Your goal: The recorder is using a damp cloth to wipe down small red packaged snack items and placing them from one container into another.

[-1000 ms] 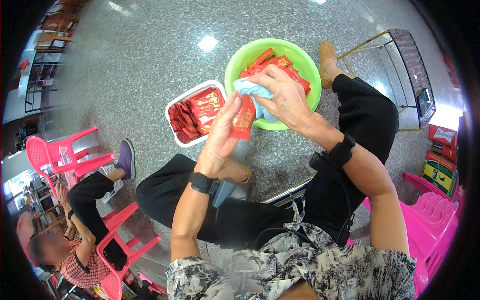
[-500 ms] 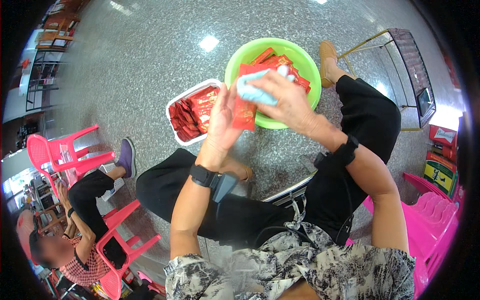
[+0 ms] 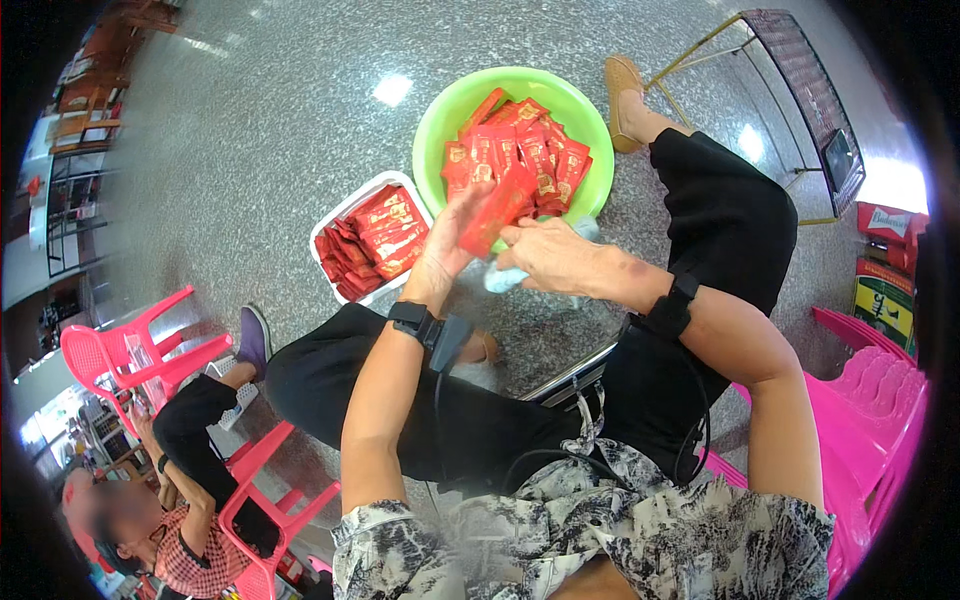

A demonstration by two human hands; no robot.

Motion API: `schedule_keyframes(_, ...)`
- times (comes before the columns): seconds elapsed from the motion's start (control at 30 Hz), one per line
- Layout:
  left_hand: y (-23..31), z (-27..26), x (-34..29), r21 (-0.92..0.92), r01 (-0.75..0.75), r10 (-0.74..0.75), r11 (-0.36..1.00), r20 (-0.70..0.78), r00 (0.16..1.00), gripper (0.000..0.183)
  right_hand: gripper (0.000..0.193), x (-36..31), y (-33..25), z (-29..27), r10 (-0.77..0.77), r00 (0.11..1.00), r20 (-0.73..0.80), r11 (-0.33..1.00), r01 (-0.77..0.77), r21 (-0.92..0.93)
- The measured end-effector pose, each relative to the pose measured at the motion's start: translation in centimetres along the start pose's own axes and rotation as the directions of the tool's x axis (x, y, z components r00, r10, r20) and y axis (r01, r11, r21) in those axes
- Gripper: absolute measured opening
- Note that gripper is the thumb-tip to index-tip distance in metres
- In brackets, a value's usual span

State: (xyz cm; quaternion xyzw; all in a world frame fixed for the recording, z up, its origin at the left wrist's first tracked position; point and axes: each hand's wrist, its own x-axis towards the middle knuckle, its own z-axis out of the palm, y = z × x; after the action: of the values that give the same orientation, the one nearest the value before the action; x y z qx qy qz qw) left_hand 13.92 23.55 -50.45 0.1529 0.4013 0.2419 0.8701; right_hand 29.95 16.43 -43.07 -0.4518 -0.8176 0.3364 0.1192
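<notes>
My left hand (image 3: 447,240) is closed on a red packet (image 3: 503,207) with gold print, held tilted above the near rim of a bright green basin (image 3: 428,130). Fingers of my right hand (image 3: 562,258) are at the packet's near end; whether they grip it too is unclear. A light blue cloth (image 3: 503,279) is bunched under that hand, its ends sticking out on both sides. Many similar red packets (image 3: 535,150) are heaped inside the basin. To its left stands a white plastic basket (image 3: 326,270) filled with red packets (image 3: 388,230), some in a neat row.
Speckled grey floor (image 3: 270,120) surrounds the containers. A metal-framed stool (image 3: 800,80) with a phone (image 3: 838,158) stands far right, near my foot (image 3: 622,100). Pink plastic chairs (image 3: 870,420) are at right. On the left, another person (image 3: 190,530) sits among pink chairs (image 3: 110,350).
My right hand has moved down with the cloth, off the packet's face to its near end. The packet has tilted in my left hand. The view has shifted slightly.
</notes>
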Motion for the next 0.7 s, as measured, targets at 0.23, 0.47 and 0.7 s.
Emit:
schedule_keyframes(0.23, -1.5, 1.3, 2.6, 0.014, -0.066, 0.066, 0.998, -0.065, 0.996, 0.035, 0.016, -1.8, 2.9, 1.6, 0.310, 0.883, 0.354, 0.916, -0.177, -0.360)
schedule_keyframes(0.47, 1.2, 0.0, 6.8, 0.049, -0.338, 0.339, 0.940, -0.009, 0.941, 0.041, 0.013, -1.6, 1.6, 0.2, 0.218, 0.954, 0.207, 0.921, -0.131, -0.367)
schedule_keyframes(0.7, 3.7, -8.1, 4.9, 0.559, -0.315, 0.595, 0.767, -0.436, 0.675, 0.027, 0.011, -0.9, 0.5, 0.4, 0.199, 0.957, 0.209, 0.921, -0.110, -0.374)
